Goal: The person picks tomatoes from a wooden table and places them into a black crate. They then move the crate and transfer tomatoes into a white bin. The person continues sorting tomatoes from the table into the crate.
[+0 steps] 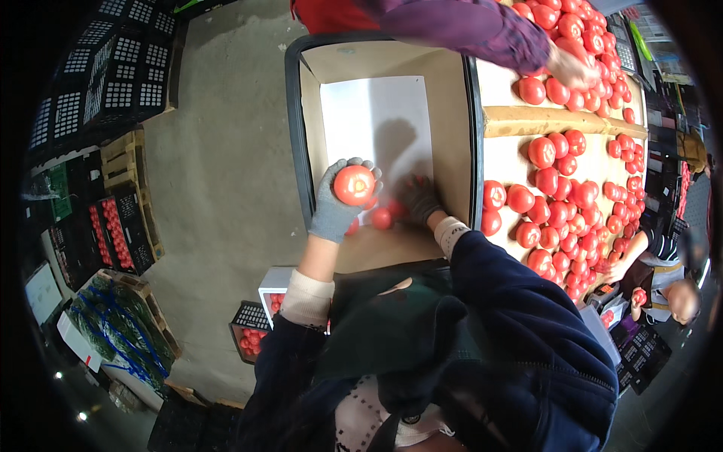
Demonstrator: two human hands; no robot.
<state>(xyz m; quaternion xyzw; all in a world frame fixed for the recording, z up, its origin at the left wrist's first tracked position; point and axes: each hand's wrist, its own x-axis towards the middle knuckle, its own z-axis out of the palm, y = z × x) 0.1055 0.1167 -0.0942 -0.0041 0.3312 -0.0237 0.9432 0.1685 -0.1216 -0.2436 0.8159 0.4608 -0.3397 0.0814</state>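
My left hand [332, 202], in a grey knit glove, holds up a large red tomato [354, 185] over a dark-rimmed crate [475, 141]. Brown cardboard lines the crate walls, and a white paper sheet [344, 121] covers part of its bottom. Down inside, at the near end, lie a few tomatoes [382, 218], partly hidden by my left hand. My right hand [422, 200], also gloved, reaches in beside them at the right wall. Red shows around its shaded fingers; whether they grip a tomato is unclear.
Right of the crate, many tomatoes [556, 214] lie on a pale surface with a cardboard-covered divider [542, 120]. A co-worker's hand [573, 68] touches tomatoes beyond it. Another person [658, 277] stands far right. Black crates [121, 73] and pallets [127, 158] stand left.
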